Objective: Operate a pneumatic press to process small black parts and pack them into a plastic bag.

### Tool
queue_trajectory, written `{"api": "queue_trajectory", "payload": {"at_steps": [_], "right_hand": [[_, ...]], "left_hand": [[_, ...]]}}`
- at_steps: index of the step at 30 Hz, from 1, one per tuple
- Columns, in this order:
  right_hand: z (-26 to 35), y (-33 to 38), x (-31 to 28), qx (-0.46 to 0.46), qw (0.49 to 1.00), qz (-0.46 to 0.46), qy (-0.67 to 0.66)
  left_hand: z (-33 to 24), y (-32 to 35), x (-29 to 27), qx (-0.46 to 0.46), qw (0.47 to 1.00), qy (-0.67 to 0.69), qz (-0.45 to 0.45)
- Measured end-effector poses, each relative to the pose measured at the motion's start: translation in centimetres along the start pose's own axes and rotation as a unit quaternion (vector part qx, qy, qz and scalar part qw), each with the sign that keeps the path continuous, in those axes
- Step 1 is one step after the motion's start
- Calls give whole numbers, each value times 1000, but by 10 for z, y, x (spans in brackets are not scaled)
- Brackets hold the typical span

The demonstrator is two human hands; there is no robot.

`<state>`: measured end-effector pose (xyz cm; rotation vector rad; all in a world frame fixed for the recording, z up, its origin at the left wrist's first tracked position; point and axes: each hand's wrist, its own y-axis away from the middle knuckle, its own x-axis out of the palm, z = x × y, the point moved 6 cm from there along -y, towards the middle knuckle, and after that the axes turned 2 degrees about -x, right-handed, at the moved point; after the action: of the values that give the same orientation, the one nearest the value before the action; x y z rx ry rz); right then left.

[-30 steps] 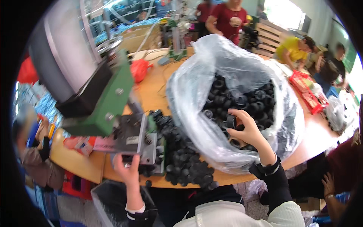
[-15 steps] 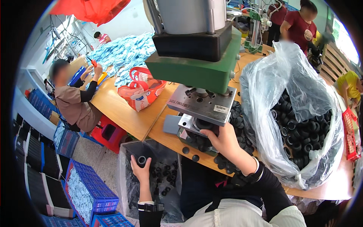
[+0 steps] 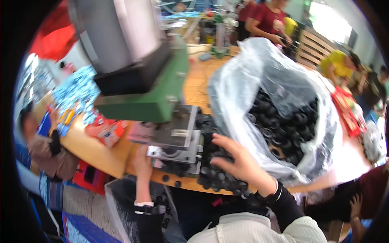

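My left hand point(image 3: 142, 161) reaches up to the left end of the grey metal fixture point(image 3: 175, 150) under the green press point(image 3: 152, 95). Its fingertips touch the fixture, and blur hides whether they hold a part. Fingers spread, my right hand point(image 3: 240, 163) lies on a heap of small black round parts point(image 3: 219, 180) on the wooden table point(image 3: 101, 156), just right of the fixture. Behind that hand stands a big clear plastic bag point(image 3: 259, 81) filled with more black parts point(image 3: 289, 125).
A dark bag-lined bin point(image 3: 121, 202) with black parts sits under the table edge by my left arm. Red packets point(image 3: 106, 130) lie left of the press. A seated person point(image 3: 44, 148) is at the left, and other people work at the back and right.
My left hand rose from the bin below the table to the fixture. My right hand shifted from the fixture's front onto the heap of black parts. The view swung right.
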<state>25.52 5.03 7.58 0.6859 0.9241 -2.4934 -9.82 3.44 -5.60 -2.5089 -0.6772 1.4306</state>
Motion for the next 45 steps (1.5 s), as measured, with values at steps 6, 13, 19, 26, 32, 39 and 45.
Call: {"api": "queue_trajectory", "payload": {"at_steps": [6,13,19,26,32,39,45], "right_hand": [[-144,73,-139,277,868,-77,405],[-166,78,-163,175,895,-2,411],[-112,59,-134,183,972,-92,118],[-31,22,-62,131,967,-88,-200],[22,-38,34,-1,996,-7,-88],[43,-80,84,-78,995,-37,-58],[46,-90,89,19,996,1,-92]], "left_hand": [[4,2,4,43,998,35,-20],[-79,32,-44,111,951,247,-148],[-155,4,-45,20,938,316,-142],[-166,6,-54,64,970,174,-158],[-118,58,-75,0,948,193,-253],[30,143,-98,-253,947,-36,-195],[10,79,-78,-36,989,-52,-130]]}}
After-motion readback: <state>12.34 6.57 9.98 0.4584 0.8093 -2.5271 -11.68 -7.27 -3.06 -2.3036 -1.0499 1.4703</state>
